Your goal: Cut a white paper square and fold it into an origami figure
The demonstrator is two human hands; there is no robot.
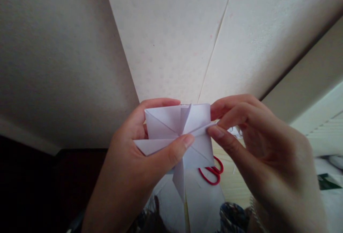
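Note:
A white folded-paper pinwheel [163, 120] is held up in front of me, its flaps standing out from the centre and creases running to its corners. My left hand [150, 150] grips it from the left, thumb pressed near the middle and fingers behind the back edge. On the other side, my right hand [249, 136] pinches the tip of the right flap between thumb and index finger. The other fingers of that hand curl beside the paper's right edge. Below the pinwheel lie scissors with red handles [211, 172], their blades hidden.
A light wooden table [237, 186] lies below, with white paper sheets [171, 204] on it. Pale patterned walls [171, 40] rise close ahead and to the left. A dark green and white item [329, 182] sits at the right edge.

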